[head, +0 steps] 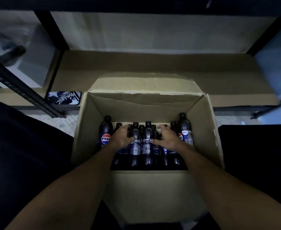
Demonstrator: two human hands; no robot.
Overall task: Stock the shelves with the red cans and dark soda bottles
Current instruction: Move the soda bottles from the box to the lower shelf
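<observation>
While both hands reach down into an open cardboard box (202,125), the left hand (121,137) lies over the caps of the dark soda bottles (147,135) with its fingers (126,128) bent and its thumb against a bottle neck. The right hand (168,140) does likewise, its fingers (163,128) spread and curved and its thumb touching the next neck. Whether either hand actually clasps a bottle cannot be told. Ten black caps show, all upright in the box, with two bottles standing between the two thumbs. Just outside the left fingers, the end bottle (105,130) bears a round red, white and blue badge reading "PEP". Just outside the right fingers, the tallest-looking bottle (185,128) shows "SI" and small print too fine to read. Beneath the right thumb another label gives "PE". Beyond the fingers, past the raised far flap, runs one low brown shelf (136,63). On its left end, well apart from the left fingers, lies one blue patterned pouch (64,97) with white scrawled script, not legible.
</observation>
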